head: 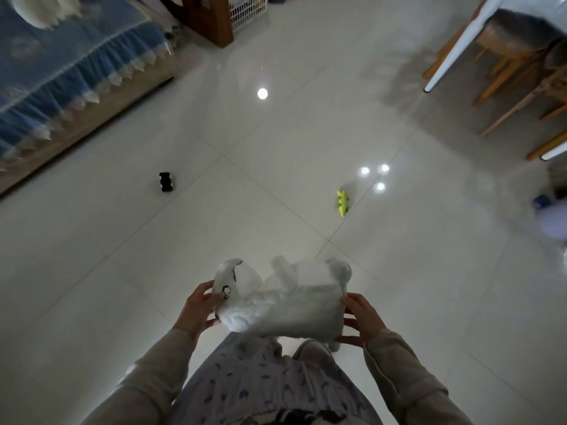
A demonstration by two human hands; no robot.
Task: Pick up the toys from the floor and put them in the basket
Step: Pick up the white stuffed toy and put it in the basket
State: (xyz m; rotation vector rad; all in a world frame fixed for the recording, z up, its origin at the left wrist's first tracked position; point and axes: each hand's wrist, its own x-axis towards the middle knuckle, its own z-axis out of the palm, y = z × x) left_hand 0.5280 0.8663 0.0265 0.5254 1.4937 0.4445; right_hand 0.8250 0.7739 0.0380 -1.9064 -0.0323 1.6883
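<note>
A white plush animal (285, 297) hangs sideways in front of my body, held between both hands. My left hand (198, 309) grips its head end, and my right hand (362, 322) grips its rear end. On the tiled floor ahead lie a small black toy car (166, 181) to the left and a small green-and-yellow toy (342, 203) to the right. A white lattice basket (247, 9) stands far back, beside a wooden cabinet.
A sofa with a blue fringed cover (61, 72) runs along the left. The brown wooden cabinet (205, 16) is at the top centre. A white table leg (454, 47) and wooden chairs (521, 75) fill the top right. A blurred bluish object (552, 216) is at the right edge.
</note>
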